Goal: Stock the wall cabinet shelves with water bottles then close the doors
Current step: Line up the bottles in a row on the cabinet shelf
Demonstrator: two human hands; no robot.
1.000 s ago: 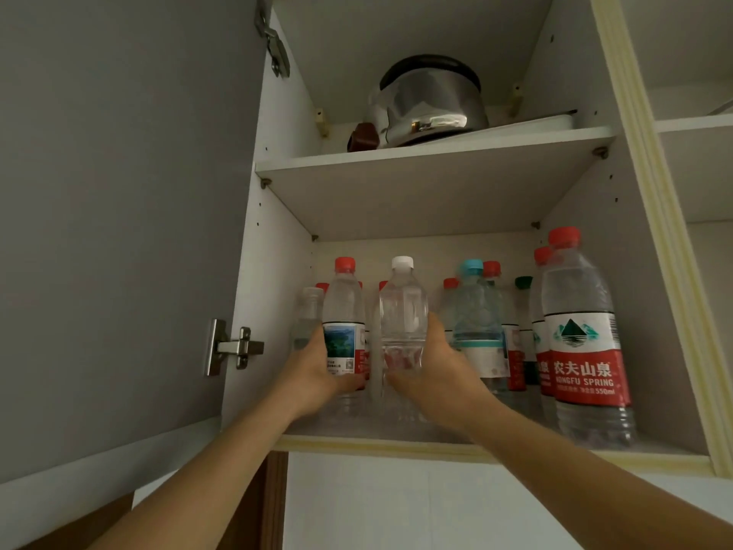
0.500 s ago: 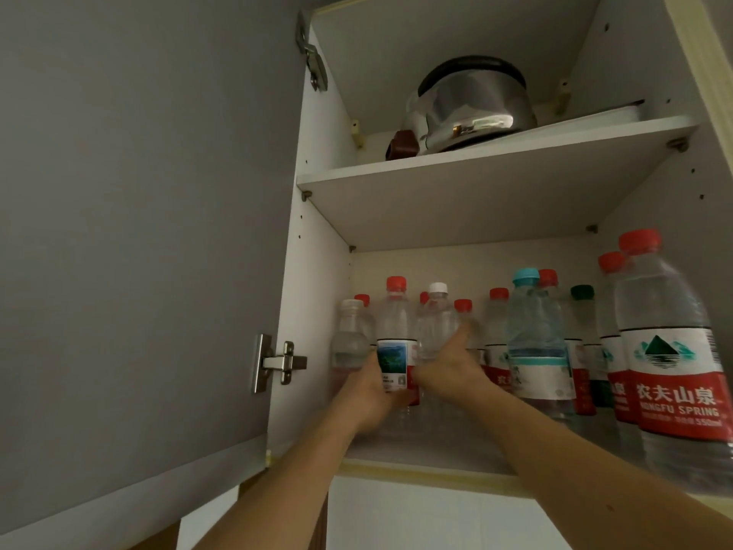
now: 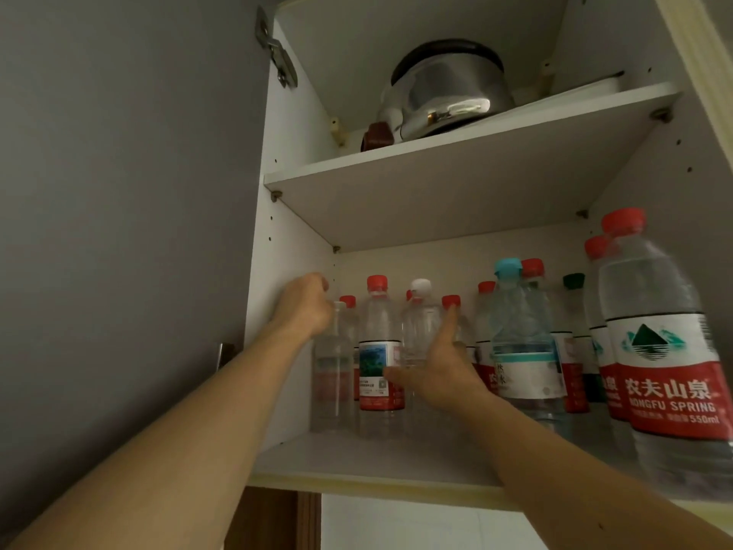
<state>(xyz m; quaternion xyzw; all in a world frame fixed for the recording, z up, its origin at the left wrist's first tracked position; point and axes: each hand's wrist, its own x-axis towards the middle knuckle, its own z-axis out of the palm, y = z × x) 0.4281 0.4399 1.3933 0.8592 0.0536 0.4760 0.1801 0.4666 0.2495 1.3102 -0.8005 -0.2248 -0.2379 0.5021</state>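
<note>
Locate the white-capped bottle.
In the head view, the white-capped bottle stands on the lower shelf, left of centre, right of a red-capped bottle, with the right hand against it.

A shiny steel pot [image 3: 450, 91] with a dark lid sits on the upper shelf, toward the back. Just left of it, touching or nearly so, is a small dark brown object [image 3: 376, 136], too dim to identify. A flat white tray [image 3: 583, 88] lies to the pot's right. Below the cabinet, a brown wooden panel [image 3: 277, 518] meets pale wall tiles [image 3: 416, 525].
</note>
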